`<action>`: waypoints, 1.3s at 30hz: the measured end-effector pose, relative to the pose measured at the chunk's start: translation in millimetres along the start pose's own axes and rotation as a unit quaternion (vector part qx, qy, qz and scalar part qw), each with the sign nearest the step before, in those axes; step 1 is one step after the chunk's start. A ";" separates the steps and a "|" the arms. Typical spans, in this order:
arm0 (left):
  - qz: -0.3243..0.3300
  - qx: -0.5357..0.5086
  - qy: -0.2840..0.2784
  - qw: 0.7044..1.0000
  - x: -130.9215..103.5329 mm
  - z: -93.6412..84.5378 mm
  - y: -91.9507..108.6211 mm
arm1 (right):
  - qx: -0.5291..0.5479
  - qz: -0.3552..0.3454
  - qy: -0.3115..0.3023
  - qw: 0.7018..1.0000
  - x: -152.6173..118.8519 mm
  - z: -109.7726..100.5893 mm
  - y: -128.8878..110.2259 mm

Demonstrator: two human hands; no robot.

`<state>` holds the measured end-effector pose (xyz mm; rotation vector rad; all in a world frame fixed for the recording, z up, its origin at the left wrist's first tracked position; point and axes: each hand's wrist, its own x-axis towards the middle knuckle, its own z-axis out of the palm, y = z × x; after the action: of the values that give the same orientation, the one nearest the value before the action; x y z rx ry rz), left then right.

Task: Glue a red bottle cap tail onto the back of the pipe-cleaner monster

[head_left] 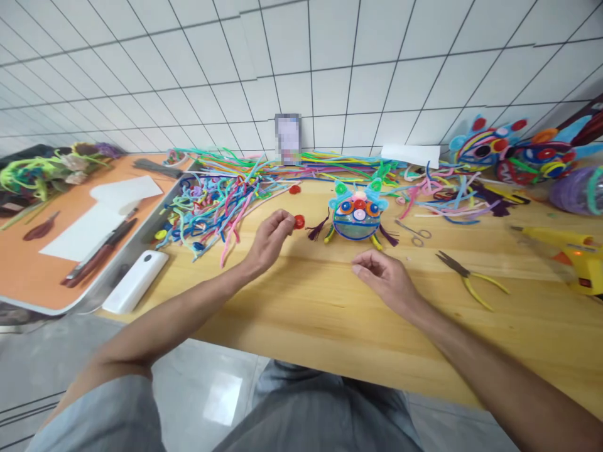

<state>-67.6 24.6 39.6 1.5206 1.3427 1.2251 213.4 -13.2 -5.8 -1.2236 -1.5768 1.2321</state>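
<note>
My left hand [272, 242] pinches a small red pipe-cleaner coil [299, 221] between thumb and forefinger, above the wooden table. Another red coil [294, 189] lies just beyond it. In the middle sits a decorated animal head [357, 216] made of coiled pipe cleaners, with blue ears, green horns, round eyes and dark purple tassels. My right hand [384, 276] is closed in front of the head, thumb against the curled forefinger; whether anything is in that pinch is too small to make out.
Scissors [414, 233], yellow-handled pliers [471, 279] and a yellow glue gun [577, 260] lie to the right. Loose pipe cleaners [211, 207] pile up at left beside an orange-topped tray [28, 276] and a white device [135, 281]. A phone [288, 139] leans against the tiled wall.
</note>
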 end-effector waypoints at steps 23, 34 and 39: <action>0.083 0.443 -0.162 0.878 53.9 -46.5 -34.6 | -0.083 -0.038 -0.008 0.996 -0.3 -7.0 14.8; 0.021 0.376 -0.154 0.913 72.8 -50.2 -30.0 | -0.101 -0.046 -0.009 0.994 -1.2 -6.6 5.3; -0.049 0.301 -0.165 0.938 67.1 -69.9 -37.5 | -0.099 -0.039 -0.014 0.994 -1.5 -5.3 1.2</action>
<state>-145.5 93.0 33.7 1.9370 1.6158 0.4667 219.1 -13.4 -5.8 -1.2589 -1.7844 1.0674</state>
